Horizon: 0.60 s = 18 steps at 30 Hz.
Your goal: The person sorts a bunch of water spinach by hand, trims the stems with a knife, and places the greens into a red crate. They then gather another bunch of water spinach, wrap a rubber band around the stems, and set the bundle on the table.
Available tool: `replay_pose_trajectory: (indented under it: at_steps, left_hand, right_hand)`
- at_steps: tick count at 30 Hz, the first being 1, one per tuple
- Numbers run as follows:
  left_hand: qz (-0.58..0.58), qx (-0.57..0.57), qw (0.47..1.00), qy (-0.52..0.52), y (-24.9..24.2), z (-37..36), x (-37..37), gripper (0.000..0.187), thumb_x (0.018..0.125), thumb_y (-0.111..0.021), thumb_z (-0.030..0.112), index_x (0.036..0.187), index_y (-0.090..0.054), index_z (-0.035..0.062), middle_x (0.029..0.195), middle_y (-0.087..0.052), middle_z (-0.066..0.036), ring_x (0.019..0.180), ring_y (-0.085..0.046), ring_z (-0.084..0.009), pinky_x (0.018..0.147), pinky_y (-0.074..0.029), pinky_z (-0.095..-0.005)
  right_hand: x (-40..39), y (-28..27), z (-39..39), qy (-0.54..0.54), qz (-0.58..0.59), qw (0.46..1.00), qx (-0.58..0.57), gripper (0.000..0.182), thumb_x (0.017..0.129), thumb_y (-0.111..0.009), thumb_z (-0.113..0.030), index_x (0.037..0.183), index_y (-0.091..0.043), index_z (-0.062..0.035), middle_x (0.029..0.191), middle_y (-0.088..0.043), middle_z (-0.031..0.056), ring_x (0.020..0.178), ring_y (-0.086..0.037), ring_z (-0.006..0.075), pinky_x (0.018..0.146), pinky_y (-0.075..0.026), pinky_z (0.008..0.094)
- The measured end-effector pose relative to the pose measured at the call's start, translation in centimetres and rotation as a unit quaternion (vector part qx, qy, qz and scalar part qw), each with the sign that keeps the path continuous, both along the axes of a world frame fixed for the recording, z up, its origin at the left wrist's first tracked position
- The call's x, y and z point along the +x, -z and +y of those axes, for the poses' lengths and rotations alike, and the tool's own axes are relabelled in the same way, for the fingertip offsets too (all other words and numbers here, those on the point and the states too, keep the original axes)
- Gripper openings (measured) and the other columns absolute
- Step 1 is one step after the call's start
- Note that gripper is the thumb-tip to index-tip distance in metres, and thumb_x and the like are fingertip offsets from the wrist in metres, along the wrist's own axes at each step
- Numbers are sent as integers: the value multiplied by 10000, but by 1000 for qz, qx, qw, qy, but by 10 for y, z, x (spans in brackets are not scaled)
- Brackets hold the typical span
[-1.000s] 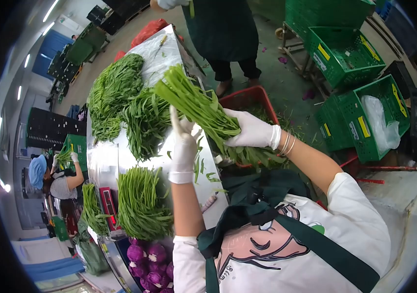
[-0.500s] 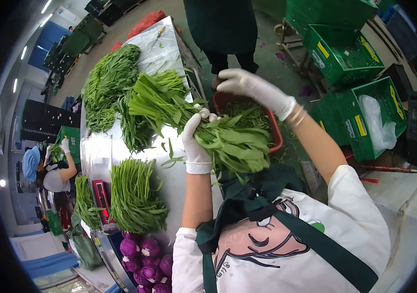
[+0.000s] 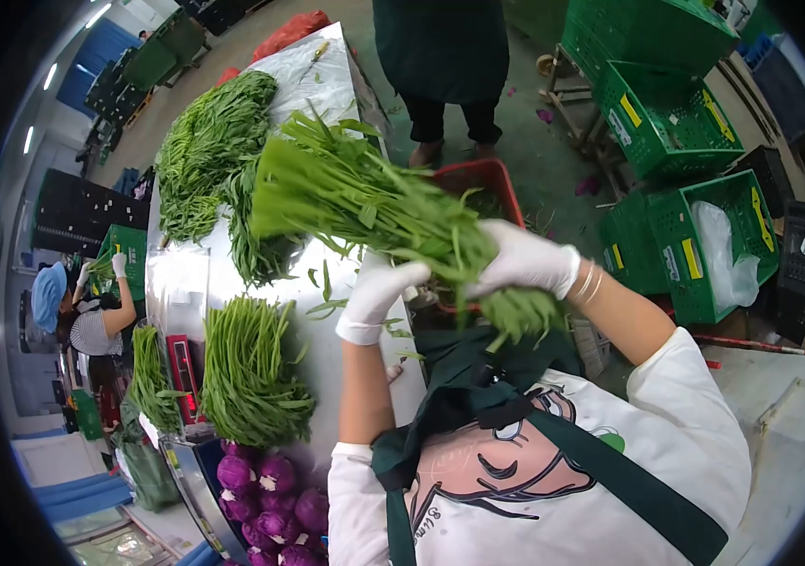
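A bunch of long-stemmed leafy greens (image 3: 365, 198), which looks like water spinach, is held at a slant above the near side of the metal table. My white-gloved right hand (image 3: 525, 259) is closed around its leafy end, with leaf tips hanging below the palm. At the bunch's lower edge is my gloved left hand (image 3: 374, 300); its thumb stretches out apart from the fingers, which are partly hidden behind the stems. The cut stem ends point left and are smeared by motion.
On the metal table (image 3: 331, 354) lie a large heap of greens (image 3: 209, 156), a neat stack (image 3: 251, 373) and purple cabbages (image 3: 275, 505). A red tub (image 3: 506, 189) stands on the floor, green crates (image 3: 671, 118) at right. One co-worker stands opposite, another (image 3: 96, 325) at left.
My right hand has come down and left onto the leafy end of the bunch. The left fingertips that wrapped its middle no longer show, and the bunch has turned and lifted slightly.
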State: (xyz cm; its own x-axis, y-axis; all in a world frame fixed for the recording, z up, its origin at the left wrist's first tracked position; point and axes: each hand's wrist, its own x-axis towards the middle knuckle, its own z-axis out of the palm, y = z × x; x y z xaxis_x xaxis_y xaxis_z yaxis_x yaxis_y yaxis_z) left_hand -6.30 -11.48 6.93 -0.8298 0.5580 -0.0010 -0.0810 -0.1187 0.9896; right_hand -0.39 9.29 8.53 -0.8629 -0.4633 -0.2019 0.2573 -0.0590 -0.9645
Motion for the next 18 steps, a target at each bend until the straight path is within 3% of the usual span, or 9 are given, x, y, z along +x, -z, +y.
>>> replay_pose_trajectory:
  at_steps: [1,2,4,5,7,9,12,15,18]
  left_hand:
    - [-27,-133,989,54,9,-19,-3,844,683,-795,217,1355,-354,-44,1319,-470,-169,1137,-507,-194,953,-430,-329]
    - [54,-258,963,56,35,-28,-7,979,625,-842,284,1380,-318,-55,1312,-473,-197,1163,-500,-235,967,-417,-321]
    - [27,-284,942,179,76,-36,8,986,663,-799,422,1385,-320,-47,1283,-502,-228,1173,-512,-284,981,-410,-343]
    - [33,-316,911,262,121,-44,6,958,689,-774,458,1382,-335,-37,1271,-512,-237,1174,-516,-293,988,-404,-346]
    - [-62,-390,871,291,81,-31,30,756,799,-713,374,1380,-378,24,1252,-552,-156,1176,-509,-227,1004,-384,-327]
    - [-102,-303,905,279,105,-32,38,684,850,-660,373,1373,-388,27,1242,-560,-150,1152,-523,-217,995,-389,-316]
    - [-161,-192,946,208,117,-25,36,568,908,-580,344,1362,-410,48,1251,-557,-141,1151,-525,-195,990,-390,-321]
    - [-325,-55,944,13,152,-14,35,612,930,-473,476,1388,-363,85,1302,-517,-130,1158,-526,-255,955,-431,-378]
    - [-469,87,878,-46,184,-2,24,755,905,-416,589,1460,-201,124,1413,-387,-164,1231,-451,-346,971,-422,-494]
  right_hand:
    - [-10,23,14,104,160,971,146,679,632,-763,-123,1229,-474,18,1054,-641,135,947,-614,199,873,-474,313]
    - [-20,30,26,119,196,928,293,717,633,-740,-200,1257,-452,5,1018,-639,201,932,-638,299,825,-499,366]
    - [-37,67,54,58,174,792,583,570,684,-639,-215,1205,-487,-41,921,-645,208,905,-615,370,767,-495,438]
    - [-38,72,63,58,184,782,593,539,670,-635,-195,1174,-509,-51,911,-645,205,897,-622,359,764,-497,435]
    - [-48,58,70,-33,103,782,614,496,652,-661,-242,1093,-585,-28,918,-650,201,892,-625,358,777,-503,423]
    - [-62,53,76,-181,6,681,709,443,628,-685,-251,1004,-622,-24,904,-654,205,887,-630,352,780,-501,416]
    - [-63,34,85,-205,18,656,726,456,596,-707,-247,979,-632,-11,890,-658,203,876,-638,334,776,-501,406]
    - [-56,-4,97,-54,136,758,636,407,610,-696,-194,962,-605,-11,839,-655,183,822,-638,333,744,-503,379]
    - [-38,-39,87,93,217,864,444,372,686,-670,-124,1018,-555,-2,851,-646,169,805,-635,306,762,-489,339]
